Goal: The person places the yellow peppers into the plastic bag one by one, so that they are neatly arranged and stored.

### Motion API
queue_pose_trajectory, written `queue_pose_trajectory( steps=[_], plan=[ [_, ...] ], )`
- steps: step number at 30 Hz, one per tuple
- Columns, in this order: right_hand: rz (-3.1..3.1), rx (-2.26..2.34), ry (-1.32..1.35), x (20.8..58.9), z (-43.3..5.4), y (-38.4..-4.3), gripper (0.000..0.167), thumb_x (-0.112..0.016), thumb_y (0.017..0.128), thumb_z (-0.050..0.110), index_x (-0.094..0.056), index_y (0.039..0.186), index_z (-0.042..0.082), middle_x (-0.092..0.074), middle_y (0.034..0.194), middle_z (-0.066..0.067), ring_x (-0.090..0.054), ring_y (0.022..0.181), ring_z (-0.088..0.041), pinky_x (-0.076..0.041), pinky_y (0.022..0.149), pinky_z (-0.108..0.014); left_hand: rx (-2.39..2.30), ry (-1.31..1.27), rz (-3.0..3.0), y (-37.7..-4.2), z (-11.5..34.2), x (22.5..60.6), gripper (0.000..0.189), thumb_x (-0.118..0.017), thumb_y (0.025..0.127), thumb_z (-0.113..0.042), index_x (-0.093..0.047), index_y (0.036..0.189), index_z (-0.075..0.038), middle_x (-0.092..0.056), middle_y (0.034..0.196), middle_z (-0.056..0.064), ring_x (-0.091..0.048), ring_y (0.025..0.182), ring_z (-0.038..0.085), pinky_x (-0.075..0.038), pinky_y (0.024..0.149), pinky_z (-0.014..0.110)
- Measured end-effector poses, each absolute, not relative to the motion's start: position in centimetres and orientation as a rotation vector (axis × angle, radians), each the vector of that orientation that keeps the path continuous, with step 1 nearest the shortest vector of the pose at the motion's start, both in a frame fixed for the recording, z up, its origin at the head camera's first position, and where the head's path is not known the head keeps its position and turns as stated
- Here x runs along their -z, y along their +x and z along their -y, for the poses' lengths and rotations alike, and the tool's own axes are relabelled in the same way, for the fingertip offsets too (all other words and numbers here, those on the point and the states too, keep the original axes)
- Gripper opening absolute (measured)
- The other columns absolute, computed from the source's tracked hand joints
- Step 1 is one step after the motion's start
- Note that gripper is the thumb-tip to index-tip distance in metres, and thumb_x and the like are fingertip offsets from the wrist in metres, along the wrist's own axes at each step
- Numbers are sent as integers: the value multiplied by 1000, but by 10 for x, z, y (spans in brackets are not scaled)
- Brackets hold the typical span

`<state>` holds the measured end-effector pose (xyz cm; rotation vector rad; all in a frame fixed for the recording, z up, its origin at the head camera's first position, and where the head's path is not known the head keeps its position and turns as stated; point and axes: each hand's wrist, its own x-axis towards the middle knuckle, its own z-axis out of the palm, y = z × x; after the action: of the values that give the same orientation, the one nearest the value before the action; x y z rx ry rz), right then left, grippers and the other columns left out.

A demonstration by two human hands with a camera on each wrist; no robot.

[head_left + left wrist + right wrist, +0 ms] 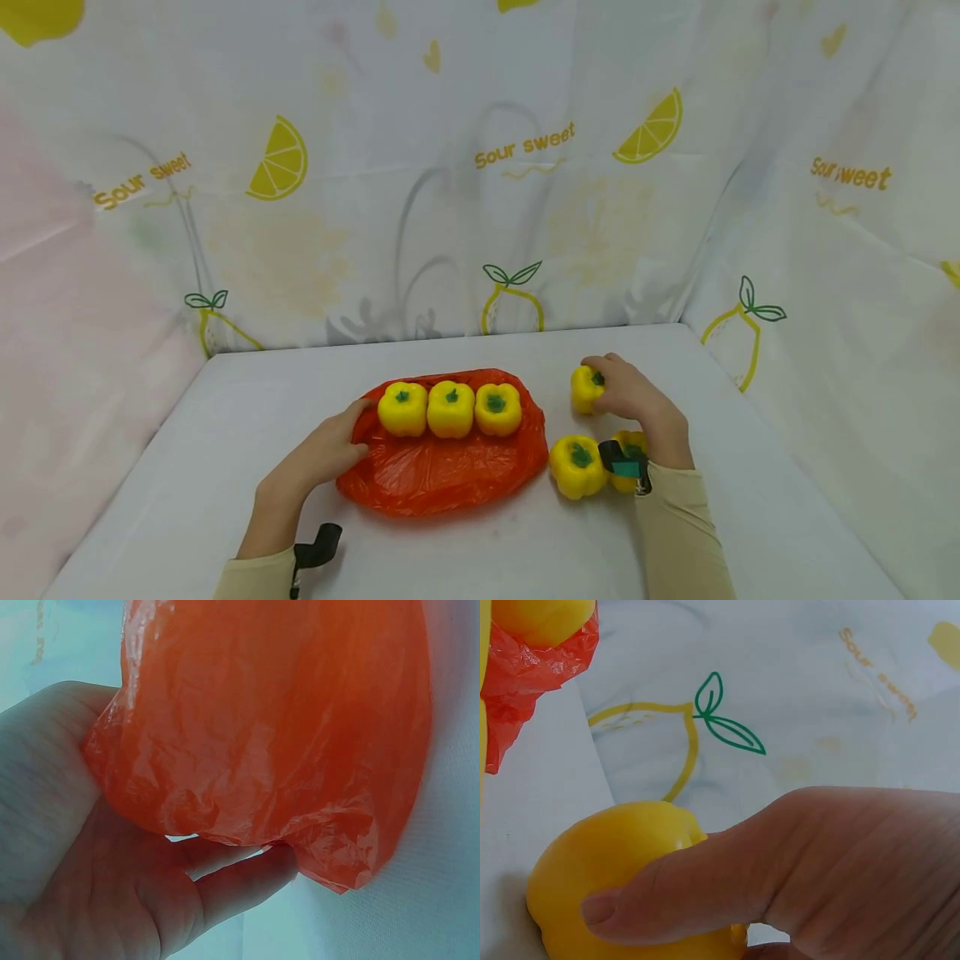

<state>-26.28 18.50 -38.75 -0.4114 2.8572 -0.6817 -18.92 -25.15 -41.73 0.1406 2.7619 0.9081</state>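
Note:
Three yellow bell peppers (450,410) sit side by side along the far part of a red plastic bag (435,475), stems showing. At the bag's left end, my left hand (318,454) holds its edge; the left wrist view shows the red film (262,735) between thumb and fingers, some fingertips hidden behind it. To the right of the bag, my right hand (633,392) grips another yellow bell pepper (585,390) low over or on the table. Its thumb presses the pepper's side (615,862) in the right wrist view, and most of the other fingers are hidden.
A loose yellow pepper (577,467) stands just right of the bag. Beside it, another pepper (626,473) is partly hidden by the right wrist's black camera mount (621,458). The white table (480,558) is backed by a lemon-print cloth (420,208).

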Motion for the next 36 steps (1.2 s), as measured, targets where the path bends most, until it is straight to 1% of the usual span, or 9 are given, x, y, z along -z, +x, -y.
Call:
queue_pose_trajectory(
  steps=[5,7,10,13,18,22,25,30,36],
  plan=[
    [-2903,687,-414,386,-184,-264,71,-71,71,8,-50,139,0,-55,127,-23,-53,105,-33,-49,93,-50,-899,134,-2769,-190,252,419,69,-59,88,-11,-31,152,-7,-45,151,20,-48,131,39,-48,103,60],
    [-2916,713,-397,384,-183,-264,72,-69,71,9,-49,139,-1,-55,126,-23,-52,103,-33,-48,91,-49,-897,135,-2774,-190,252,419,70,-59,88,-11,-31,152,-6,-45,151,20,-48,131,40,-48,103,60],
    [-2906,769,-353,382,-180,-265,73,-69,73,11,-44,141,-2,-54,131,-23,-51,107,-34,-47,95,-50,-904,124,-2770,-191,252,419,70,-59,89,-11,-31,152,-7,-45,151,20,-48,132,40,-48,103,60],
    [-2886,833,-329,379,-178,-264,76,-71,75,15,-40,142,-2,-54,133,-22,-52,109,-34,-46,98,-52,-911,120,-2765,-192,252,420,70,-59,89,-10,-31,152,-7,-45,151,19,-48,131,39,-49,103,59],
    [-2881,924,-367,375,-173,-260,75,-75,76,26,-42,140,4,-58,126,-16,-54,104,-30,-50,94,-48,-914,126,-2760,-192,253,419,69,-59,89,-11,-31,152,-8,-45,151,20,-49,130,38,-49,102,59],
    [-2864,985,-418,369,-167,-256,72,-74,78,29,-44,140,8,-59,127,-11,-54,105,-27,-50,95,-45,-916,143,-2762,-192,255,418,69,-58,89,-10,-31,152,-9,-45,151,19,-48,130,37,-49,102,58],
    [-2844,1020,-461,365,-162,-252,71,-73,79,29,-44,141,10,-58,130,-10,-54,107,-27,-50,96,-44,-914,157,-2766,-192,257,417,70,-58,88,-9,-31,153,-10,-44,152,19,-47,132,38,-48,103,60],
    [-2792,1064,-529,357,-149,-245,69,-74,80,29,-45,141,12,-58,130,-8,-55,107,-26,-51,96,-44,-912,155,-2755,-192,260,416,72,-58,88,-10,-30,154,-12,-43,153,19,-45,133,39,-47,103,60],
    [-2744,1075,-638,351,-134,-237,67,-74,80,30,-48,140,14,-59,130,-5,-56,107,-23,-51,94,-40,-908,168,-2747,-192,263,416,72,-59,88,-11,-30,154,-13,-43,153,19,-45,134,39,-46,104,61]
  ],
)
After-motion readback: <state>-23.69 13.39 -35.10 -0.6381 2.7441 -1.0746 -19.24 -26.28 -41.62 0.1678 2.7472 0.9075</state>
